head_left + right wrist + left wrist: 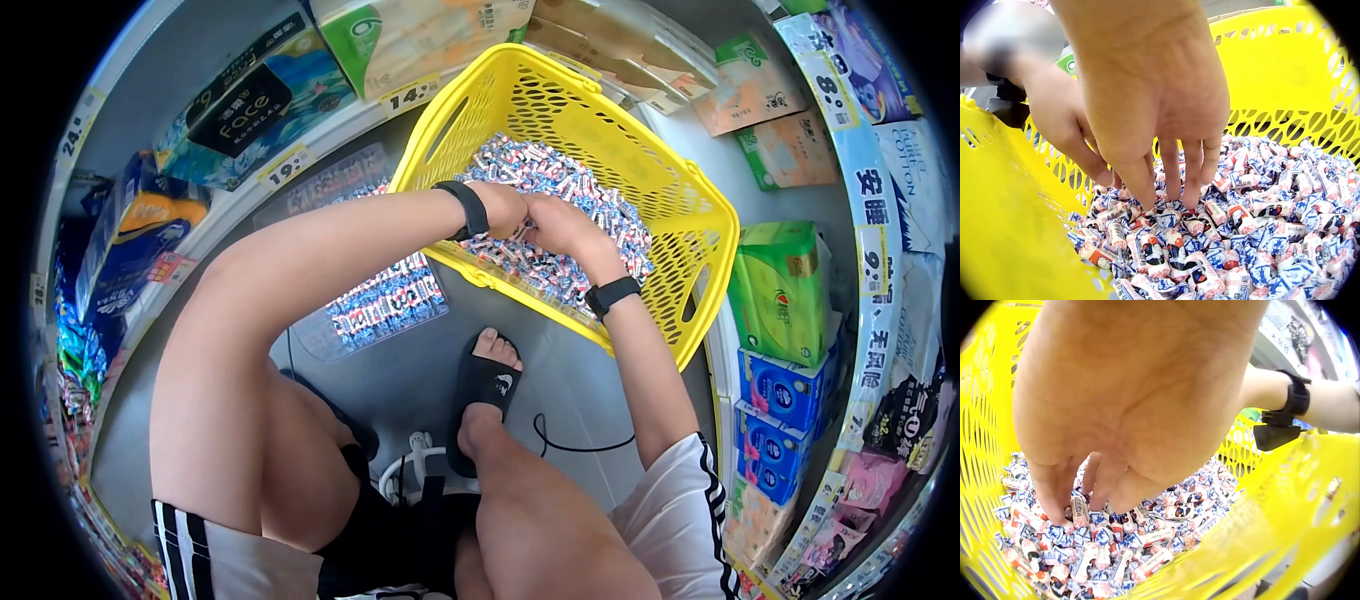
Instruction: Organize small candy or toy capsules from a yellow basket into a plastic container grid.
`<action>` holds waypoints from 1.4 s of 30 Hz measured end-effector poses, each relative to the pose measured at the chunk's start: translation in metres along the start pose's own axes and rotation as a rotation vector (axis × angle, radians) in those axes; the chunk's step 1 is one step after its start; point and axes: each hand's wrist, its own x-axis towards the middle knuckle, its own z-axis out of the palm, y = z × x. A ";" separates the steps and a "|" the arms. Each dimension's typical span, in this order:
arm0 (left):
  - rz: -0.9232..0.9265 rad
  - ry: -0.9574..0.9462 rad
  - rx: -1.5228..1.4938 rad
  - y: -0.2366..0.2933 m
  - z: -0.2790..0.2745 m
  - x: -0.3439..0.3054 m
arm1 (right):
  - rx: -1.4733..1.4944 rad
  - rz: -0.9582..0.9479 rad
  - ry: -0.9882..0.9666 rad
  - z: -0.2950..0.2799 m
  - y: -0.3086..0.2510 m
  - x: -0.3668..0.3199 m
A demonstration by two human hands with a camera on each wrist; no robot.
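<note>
at the head view's upper center, left hand (499, 208) and right hand (567, 225) are close together over wrapped candies (588, 195) in a yellow basket (690, 222). left wrist view, center: whether the left hand pinches a candy, i cannot tell. right wrist view, center: slightly spread fingers (1192, 178) touch candies.

Beneath the left hand (500, 208) and right hand (568, 225) my feed shows white wrapped candies (1247, 215) printed blue, red and black; around both, a bright yellow basket (1260, 69) patterned with oval holes.
</note>
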 end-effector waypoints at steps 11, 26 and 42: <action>0.023 0.010 0.012 -0.001 -0.002 0.000 | 0.052 0.103 -0.088 0.013 0.011 0.015; 0.149 0.233 -0.230 -0.010 0.001 0.010 | 0.156 0.093 0.125 0.021 0.027 0.015; -0.005 0.030 -0.614 -0.008 -0.001 0.020 | 0.176 0.187 -0.092 -0.035 0.014 -0.001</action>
